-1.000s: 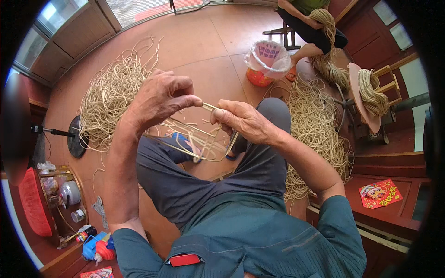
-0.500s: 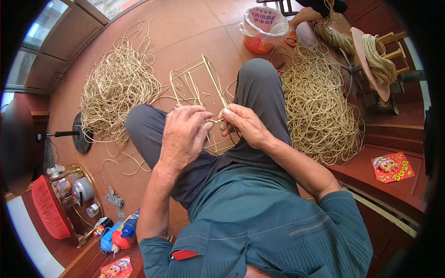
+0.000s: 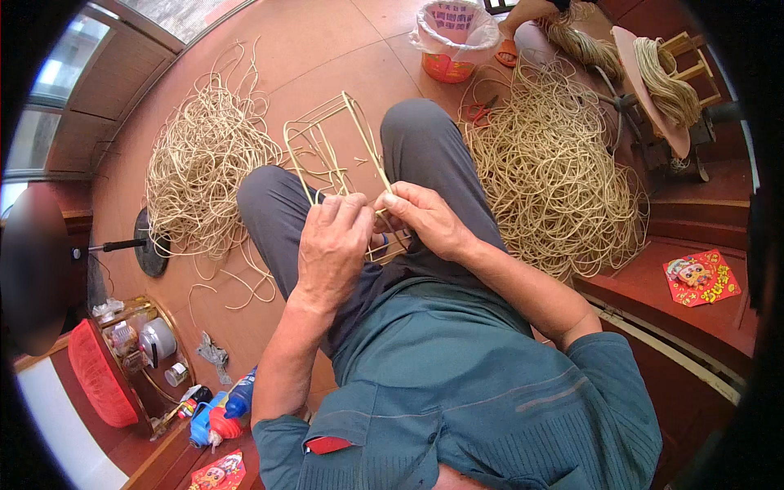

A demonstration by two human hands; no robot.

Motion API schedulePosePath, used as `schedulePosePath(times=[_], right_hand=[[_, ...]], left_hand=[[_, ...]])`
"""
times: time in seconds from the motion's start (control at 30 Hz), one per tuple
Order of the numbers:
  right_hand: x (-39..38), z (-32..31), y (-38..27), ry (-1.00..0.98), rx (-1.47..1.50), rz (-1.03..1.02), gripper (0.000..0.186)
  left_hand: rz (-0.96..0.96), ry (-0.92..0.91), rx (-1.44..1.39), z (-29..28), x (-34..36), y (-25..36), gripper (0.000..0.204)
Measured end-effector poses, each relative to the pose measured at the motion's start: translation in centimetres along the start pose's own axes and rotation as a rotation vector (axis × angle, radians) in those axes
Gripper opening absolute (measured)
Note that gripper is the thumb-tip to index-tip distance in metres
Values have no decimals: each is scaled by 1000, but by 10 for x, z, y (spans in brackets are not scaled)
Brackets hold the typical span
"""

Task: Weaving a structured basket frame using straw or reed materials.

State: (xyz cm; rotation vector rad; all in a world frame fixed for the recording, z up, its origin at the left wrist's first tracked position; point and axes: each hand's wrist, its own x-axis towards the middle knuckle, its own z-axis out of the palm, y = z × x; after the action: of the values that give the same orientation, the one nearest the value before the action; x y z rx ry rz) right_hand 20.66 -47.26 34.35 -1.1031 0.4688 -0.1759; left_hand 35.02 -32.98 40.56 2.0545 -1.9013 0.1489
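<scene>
A box-shaped open frame (image 3: pixel 369 137) of thin tan rods stands between my knees, with its near end by my hands. My left hand (image 3: pixel 331 249) is closed at the frame's near end, back of the hand up, fingertips bent down; what they pinch is hidden. Close beside it, my right hand (image 3: pixel 431 220) is closed with thumb and forefinger around the frame's right rod. Tan cord crosses the small gap between the hands, mostly covered by fingers. Loose cord ends hang inside the frame.
Large heaps of tan cord lie at left (image 3: pixel 204 155) and right (image 3: pixel 563 175). Red-handled scissors (image 3: pixel 480 110) lie by the right heap. A lined red bin (image 3: pixel 447 65) stands ahead, near another person's foot (image 3: pixel 508 51). A black round stand base (image 3: pixel 152 245) is at left.
The twisted cord visible between my fingertips before is now mostly hidden. My left fingers have curled downward. My right knee has swung left, uncovering the scissors, and the view has shifted slightly.
</scene>
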Motion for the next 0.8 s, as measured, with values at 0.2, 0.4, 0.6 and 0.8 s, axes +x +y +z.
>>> schedulePosePath(times=[0.2,0.4,0.6,0.8], right_hand=[[-1,3,0,-48,-279,-77,32],[-6,2,-5,-125,-91,-13,32],[-8,6,-2,-124,9,46,15],[-9,15,5,20,-191,-4,19]], left_hand=[[45,-61,200,-21,4,16,19],[-476,-272,-534,-31,-19,32,19],[-682,-322,-708,-16,-52,53,24],[-456,-477,-170,13,-75,58,21]])
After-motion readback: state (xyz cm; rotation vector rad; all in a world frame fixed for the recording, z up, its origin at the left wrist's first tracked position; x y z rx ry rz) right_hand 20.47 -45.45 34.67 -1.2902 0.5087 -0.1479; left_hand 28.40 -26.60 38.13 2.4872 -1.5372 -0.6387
